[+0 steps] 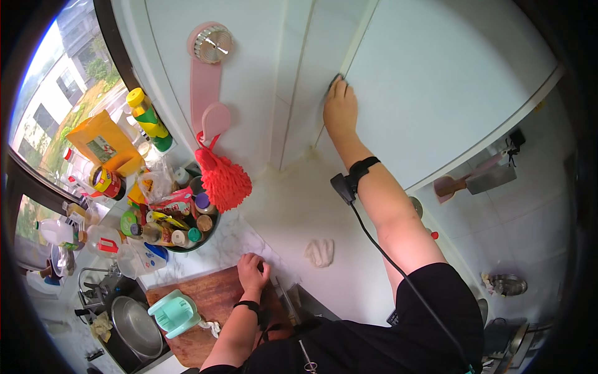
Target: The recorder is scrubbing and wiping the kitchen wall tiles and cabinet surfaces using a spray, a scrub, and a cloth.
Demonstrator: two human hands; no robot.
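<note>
My right hand [341, 105] reaches up to the groove beside the large white panel [434, 79], its fingers around a small dark object [335, 80] that is mostly hidden. A black strap with a cabled device sits on that forearm. My left hand [252, 271] rests with curled fingers at the far edge of a wooden cutting board [210, 299]; nothing shows clearly in it. On the board lie a mint-green plastic holder [174, 313] and a crumpled white tissue [211, 328]. A pale cloth [320, 253] lies on the white surface beyond my left hand.
A round tray of bottles and jars [212, 229] stands left of centre. A red chenille hand towel [224, 180] hangs from a pink wall hook [216, 119]. At lower left, a sink holds a metal basin [136, 326]. A cleaver [493, 180] hangs at right.
</note>
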